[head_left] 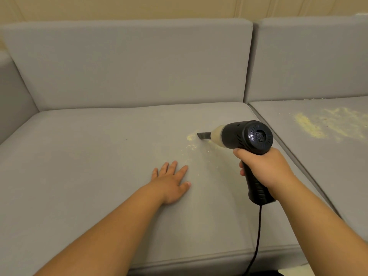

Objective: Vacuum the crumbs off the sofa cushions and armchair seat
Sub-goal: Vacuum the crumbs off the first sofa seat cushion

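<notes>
Grey fabric on the near seat cushion [99,156] shows only a small yellowish patch of crumbs [191,137], and the black nozzle [204,135] of the handheld vacuum [247,137] points right at its edge. The right hand [264,168] is wrapped round the vacuum's grip, while the left hand [171,182] lies flat on the cushion with fingers spread, just short of some fainter specks [192,146].

Far more mess waits on the next cushion [328,176], where a broad heap of crumbs [326,124] is spread, with a few more along its back seam. My worry is the trailing cord [258,232]: swung across that heap, it could drag crumbs over the edge or into the gap between cushions. A hurried pass with the narrow nozzle might also push crumbs ahead instead of lifting them. The armchair is out of sight.
</notes>
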